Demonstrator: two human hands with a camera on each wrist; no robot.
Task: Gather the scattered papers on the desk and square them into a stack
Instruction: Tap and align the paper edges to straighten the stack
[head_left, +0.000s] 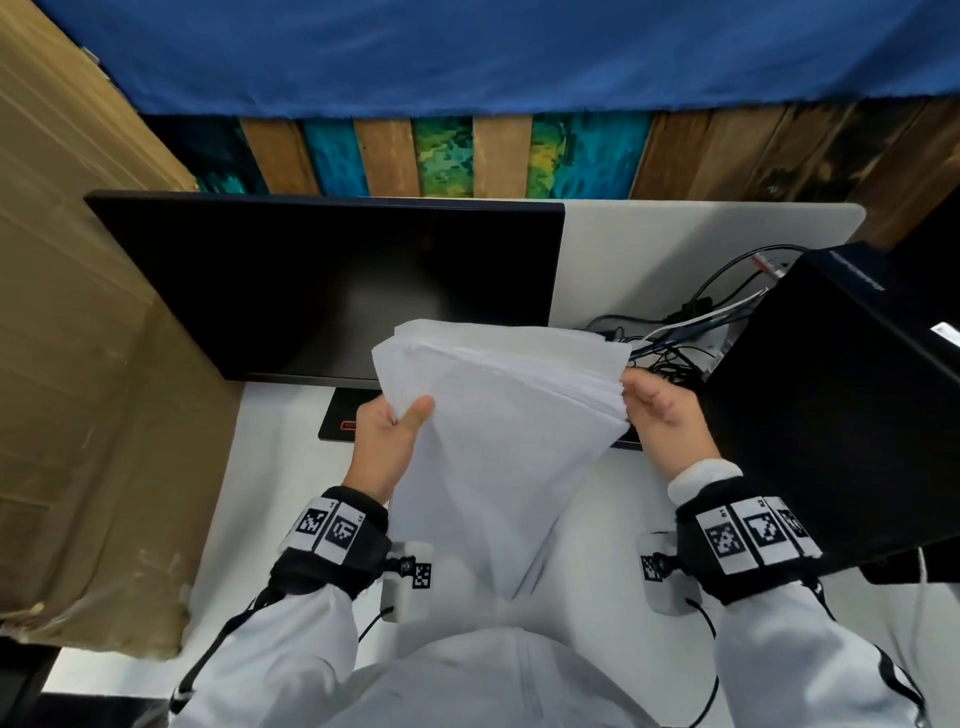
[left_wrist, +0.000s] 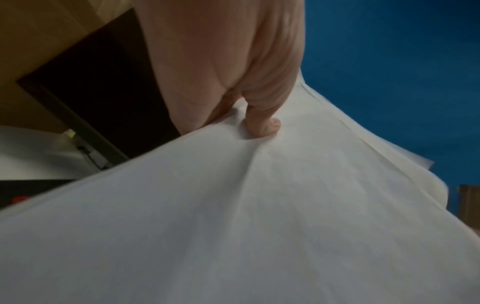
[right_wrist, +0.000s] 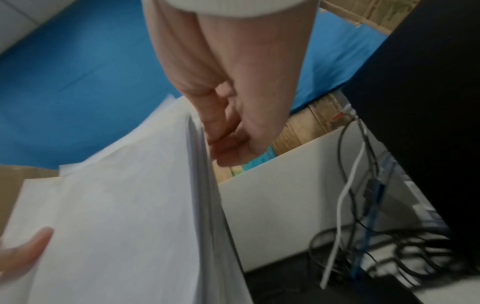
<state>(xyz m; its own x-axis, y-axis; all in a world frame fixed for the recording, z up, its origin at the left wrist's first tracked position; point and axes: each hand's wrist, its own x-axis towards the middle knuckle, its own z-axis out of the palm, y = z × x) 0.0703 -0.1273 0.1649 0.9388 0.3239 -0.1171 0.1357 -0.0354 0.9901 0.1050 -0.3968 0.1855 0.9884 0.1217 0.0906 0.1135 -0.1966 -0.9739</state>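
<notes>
White papers (head_left: 498, 415) gathered but fanned; my left hand (head_left: 387, 441) pinches one edge, right hand (head_left: 662, 415) cups the other; squaring needs tapping.

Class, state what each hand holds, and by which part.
Both hold the paper stack: left hand pinches its left edge, right hand its right edge.
</notes>
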